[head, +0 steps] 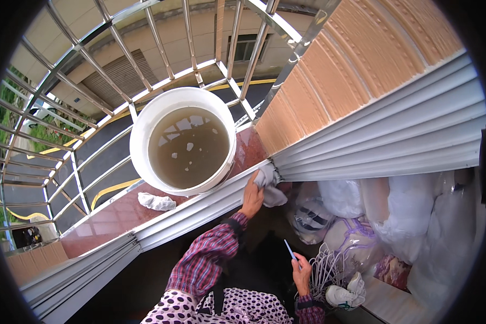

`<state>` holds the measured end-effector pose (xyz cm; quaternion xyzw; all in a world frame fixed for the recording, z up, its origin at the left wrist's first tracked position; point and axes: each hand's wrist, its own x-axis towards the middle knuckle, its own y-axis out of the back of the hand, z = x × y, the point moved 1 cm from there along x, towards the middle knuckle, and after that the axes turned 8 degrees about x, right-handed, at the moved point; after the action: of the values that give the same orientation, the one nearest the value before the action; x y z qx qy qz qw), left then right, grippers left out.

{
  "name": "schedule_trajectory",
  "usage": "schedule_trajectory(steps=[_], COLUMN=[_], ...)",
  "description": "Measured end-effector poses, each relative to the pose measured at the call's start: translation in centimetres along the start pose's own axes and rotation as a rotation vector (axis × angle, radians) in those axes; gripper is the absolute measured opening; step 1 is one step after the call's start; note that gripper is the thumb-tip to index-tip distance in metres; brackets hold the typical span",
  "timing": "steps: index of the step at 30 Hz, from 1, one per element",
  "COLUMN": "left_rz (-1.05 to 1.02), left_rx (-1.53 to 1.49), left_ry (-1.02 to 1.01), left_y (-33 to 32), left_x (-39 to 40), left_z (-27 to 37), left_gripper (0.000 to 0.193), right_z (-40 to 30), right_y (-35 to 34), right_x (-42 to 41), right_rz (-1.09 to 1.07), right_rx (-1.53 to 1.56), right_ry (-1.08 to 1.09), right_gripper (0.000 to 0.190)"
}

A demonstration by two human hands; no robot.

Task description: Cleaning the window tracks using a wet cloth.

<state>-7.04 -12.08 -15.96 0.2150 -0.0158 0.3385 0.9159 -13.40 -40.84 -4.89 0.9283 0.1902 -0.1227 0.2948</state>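
My left hand [252, 199] presses a damp-looking grey cloth [267, 182] against the lower corner of the white sliding-window track [202, 210], where it meets the side frame. Lower down, my right hand [302, 272] grips a thin light-blue stick [289, 248] that points up and to the left; I cannot tell what tool it is. Beyond the track, a white plastic bucket [141, 150] of murky brown water stands on the reddish stone sill [101, 227]. A crumpled white cloth [156, 201] lies on the sill beside the bucket.
Stainless-steel window bars [158, 44] enclose the sill's outer side, above a road. Tan wall tiles [340, 77] flank the right. Inside, plastic-wrapped bundles [405, 218], wire hangers [326, 267] and white shoes [346, 292] crowd the area right of my right hand.
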Motion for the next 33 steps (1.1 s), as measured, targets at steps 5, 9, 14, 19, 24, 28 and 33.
schedule_trajectory(steps=[5,9,14,19,24,28,33], left_rz=[0.058,-0.176,-0.015,-0.134,-0.045,-0.046,-0.064], left_rx=[0.447,0.618,0.974,0.921,0.992,1.095,1.285], left_ry=[-0.059,0.028,-0.161,0.054,0.173,0.301,0.465], left_y=[-1.6,-2.5,-1.1,7.8,16.9,24.3,30.6], left_x=[4.6,4.7,3.4,-3.9,-9.9,-14.8,-18.6], left_z=[4.8,0.8,-0.6,-2.1,-3.8,-5.2,-5.3], left_gripper=[0.067,0.024,0.021,0.016,0.014,0.016,0.017], right_z=[1.9,2.6,0.3,-1.0,-4.4,-5.3,-7.3], right_y=[1.3,0.4,-0.9,-2.6,-4.7,-6.4,-8.7], right_x=[-1.7,-1.9,-1.1,0.7,3.2,4.3,4.5], right_rz=[0.061,-0.021,-0.111,-0.194,-0.255,-0.285,-0.361], right_rx=[0.017,0.049,-0.008,-0.033,-0.081,-0.092,-0.086], right_ry=[-0.091,-0.174,-0.117,0.020,0.151,0.219,0.242], right_gripper=[0.025,0.026,0.034,0.027,0.026,0.024,0.023])
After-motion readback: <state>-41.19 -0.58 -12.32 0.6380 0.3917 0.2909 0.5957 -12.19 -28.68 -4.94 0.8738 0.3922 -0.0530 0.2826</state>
